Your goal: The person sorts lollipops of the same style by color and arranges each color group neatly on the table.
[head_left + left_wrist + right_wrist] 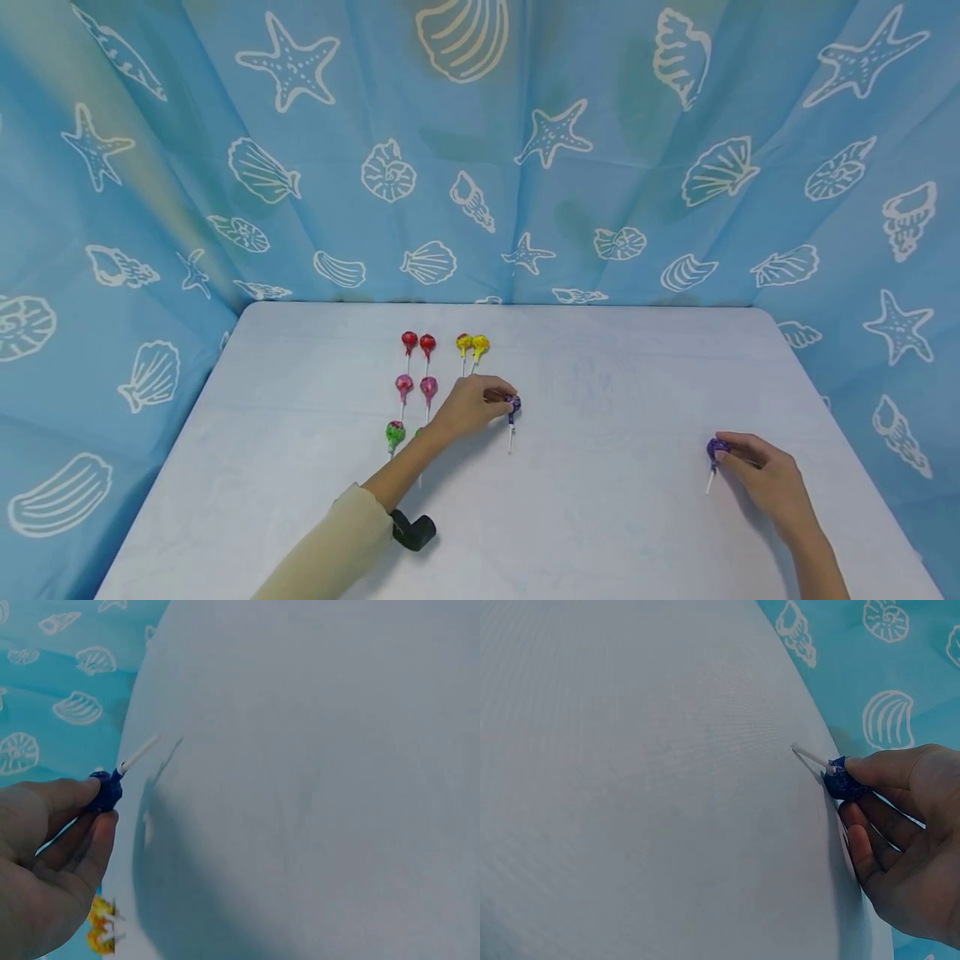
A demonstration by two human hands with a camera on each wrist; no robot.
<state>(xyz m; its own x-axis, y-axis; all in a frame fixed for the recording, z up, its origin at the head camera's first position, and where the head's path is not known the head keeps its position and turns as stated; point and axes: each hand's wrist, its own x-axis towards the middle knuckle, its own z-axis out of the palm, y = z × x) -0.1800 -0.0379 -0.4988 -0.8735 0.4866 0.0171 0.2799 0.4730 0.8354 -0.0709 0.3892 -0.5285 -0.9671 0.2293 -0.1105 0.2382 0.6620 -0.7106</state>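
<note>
My left hand (472, 407) pinches a purple-wrapped lollipop (513, 405) by its head, the white stick pointing toward me. In the left wrist view the same lollipop (107, 791) sits between thumb and fingertips, its stick casting a shadow on the white table (300, 787). Far to the right, my right hand (765, 479) grips a second purple lollipop (717, 448) by the wrapped head. The right wrist view shows that lollipop (843, 780) held at the fingertips, stick over the tabletop. Just behind my left hand lie two yellow lollipops (480, 345), their sticks partly covered.
Left of them, two red lollipops (427, 343), two pink ones (404, 385) and green ones (395, 432) lie in rows, one green mostly hidden by my left forearm. A black strap-like piece (414, 531) shows beside the left sleeve. A blue shell-print curtain (465, 133) surrounds the table.
</note>
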